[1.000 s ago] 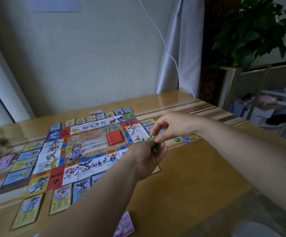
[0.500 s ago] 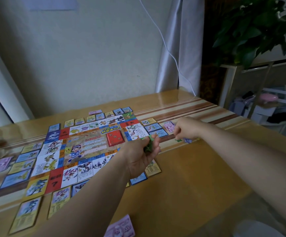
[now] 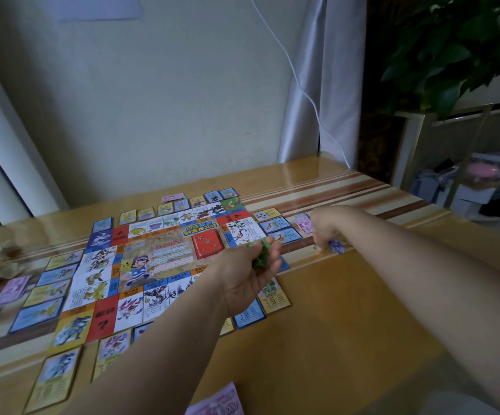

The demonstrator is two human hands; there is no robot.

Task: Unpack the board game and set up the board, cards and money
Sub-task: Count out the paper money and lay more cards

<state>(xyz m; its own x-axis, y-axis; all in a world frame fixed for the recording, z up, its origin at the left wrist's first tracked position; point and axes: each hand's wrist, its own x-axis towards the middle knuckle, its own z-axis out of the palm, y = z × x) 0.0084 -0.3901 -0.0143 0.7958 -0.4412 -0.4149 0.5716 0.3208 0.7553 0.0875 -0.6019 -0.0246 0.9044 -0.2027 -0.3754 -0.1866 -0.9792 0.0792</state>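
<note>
A cluster of small green pieces (image 3: 262,253) sits in the left hand (image 3: 248,277), whose grip is curled round them, fingertips and thumb closing over the top. Directly under and just left of this grip lies the game board (image 3: 159,259), flat on the tabletop (image 3: 347,310), with a red card stack (image 3: 208,241) on its middle, just left of the grip. Below the grip, touching the board's near right corner, lie a yellow card (image 3: 274,298) and a blue card (image 3: 248,317). More cards ring the board's other edges.

Right of the grip, the right hand (image 3: 325,227) is down at the tabletop with fingers curled; whether its grip holds anything cannot be told. Small purple pieces (image 3: 337,246) lie just beside its fingertips, and a pink banknote (image 3: 302,223) lies touching it on the far side. Between the two hands is a row of blue cards (image 3: 275,226).

Far left of the grip lies a purple banknote (image 3: 14,289); nearest the camera, another pink banknote (image 3: 217,402).
</note>
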